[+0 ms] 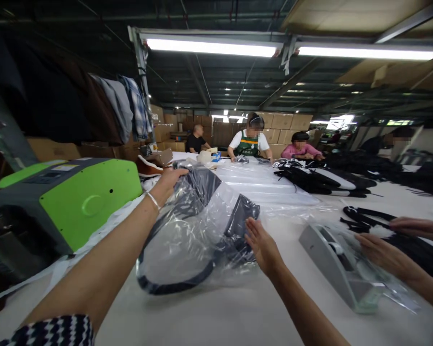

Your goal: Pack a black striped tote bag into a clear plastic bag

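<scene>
A clear plastic bag point(209, 216) lies on the white table point(216, 312) with a dark item inside. The item has a long dark strap point(176, 287) curving toward the near side. My left hand point(172, 180) is closed on the far left part of the bag, its fingers partly hidden by the film. A bracelet circles that wrist. At the bag's right side, my right hand point(261, 242) has its fingers spread and touches the plastic beside the dark folded part point(242, 218).
A green and grey machine point(94, 197) stands at left, a dark bottle near it. At right, another person's hands point(386, 252) work by a grey dispenser point(341, 269). Black goods point(317, 180) and a stack of plastic bags point(263, 182) lie farther back, with several people beyond.
</scene>
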The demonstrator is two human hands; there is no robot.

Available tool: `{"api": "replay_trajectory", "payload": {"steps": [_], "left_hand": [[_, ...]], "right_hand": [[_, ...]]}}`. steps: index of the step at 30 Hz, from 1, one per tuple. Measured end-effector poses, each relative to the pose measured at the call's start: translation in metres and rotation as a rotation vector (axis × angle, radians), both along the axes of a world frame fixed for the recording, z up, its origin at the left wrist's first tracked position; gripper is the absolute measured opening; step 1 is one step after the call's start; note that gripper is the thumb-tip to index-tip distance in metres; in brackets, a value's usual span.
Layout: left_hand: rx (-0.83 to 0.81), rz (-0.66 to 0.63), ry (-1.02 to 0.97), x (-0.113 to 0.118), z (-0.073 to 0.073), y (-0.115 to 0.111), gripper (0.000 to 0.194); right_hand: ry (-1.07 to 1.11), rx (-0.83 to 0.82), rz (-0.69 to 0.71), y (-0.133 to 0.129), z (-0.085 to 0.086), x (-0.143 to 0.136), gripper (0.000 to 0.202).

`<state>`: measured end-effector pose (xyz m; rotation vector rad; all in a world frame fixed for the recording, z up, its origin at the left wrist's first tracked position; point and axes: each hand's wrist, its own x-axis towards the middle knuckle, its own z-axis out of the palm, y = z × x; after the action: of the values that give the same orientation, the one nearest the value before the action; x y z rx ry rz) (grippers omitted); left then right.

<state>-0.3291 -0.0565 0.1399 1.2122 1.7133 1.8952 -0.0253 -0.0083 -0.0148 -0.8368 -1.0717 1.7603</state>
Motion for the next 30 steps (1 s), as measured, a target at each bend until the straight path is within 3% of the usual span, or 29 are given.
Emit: {"api": "replay_trajectory", "payload": {"steps": [3,5,7,8,9,11,13,15,18,20,22,24,27,30], "left_hand": [[-0.039,0.09,0.378,0.033,0.079,0.001,0.009],[-0.077,0.118,0.698,0.068,0.118,-0.008,0.009],[-0.121,0.102,0.957,0.11,0.134,-0.024,0.009],[-0.143,0.074,1.067,0.132,0.131,-0.033,0.01],[-0.162,0.036,1.17,0.153,0.12,-0.043,0.012],[-0.197,-0.092,1.345,0.19,0.079,-0.064,0.01],[-0.221,-0.247,1.456,0.216,0.018,-0.084,0.016],[-0.241,-0.371,1.582,0.232,-0.052,-0.103,0.014],[-0.271,-0.358,1.592,0.24,-0.15,-0.131,0.007],[-0.18,-0.243,1.559,0.242,-0.197,-0.147,0.01],[-0.102,-0.138,1.492,0.243,-0.226,-0.162,0.015],[-0.042,-0.058,1.422,0.244,-0.241,-0.174,0.022],[0.004,0.004,1.388,0.241,-0.249,-0.185,0.027],[-0.067,-0.038,1.459,0.223,-0.244,-0.187,0.027]], "right_hand": [[0.189,-0.115,0.108,0.004,0.026,-0.004,0.06],[0.29,-0.138,0.173,0.008,0.042,0.001,0.061],[0.379,-0.155,0.198,0.015,0.054,0.016,0.064],[0.416,-0.166,0.195,0.02,0.057,0.027,0.066],[0.45,-0.177,0.186,0.025,0.058,0.039,0.069],[0.498,-0.189,0.174,0.032,0.053,0.066,0.075],[0.495,-0.209,0.206,0.031,0.037,0.095,0.076],[0.424,-0.264,0.256,0.021,0.011,0.121,0.066],[0.244,-0.384,0.234,-0.004,-0.03,0.152,0.04],[0.153,-0.427,0.155,-0.015,-0.051,0.167,0.03],[0.077,-0.419,0.071,-0.015,-0.061,0.177,0.03],[-0.007,-0.378,-0.011,-0.005,-0.062,0.182,0.03],[-0.113,-0.327,-0.043,0.017,-0.055,0.18,0.024],[-0.16,-0.322,-0.008,0.031,-0.049,0.169,0.015]]}}
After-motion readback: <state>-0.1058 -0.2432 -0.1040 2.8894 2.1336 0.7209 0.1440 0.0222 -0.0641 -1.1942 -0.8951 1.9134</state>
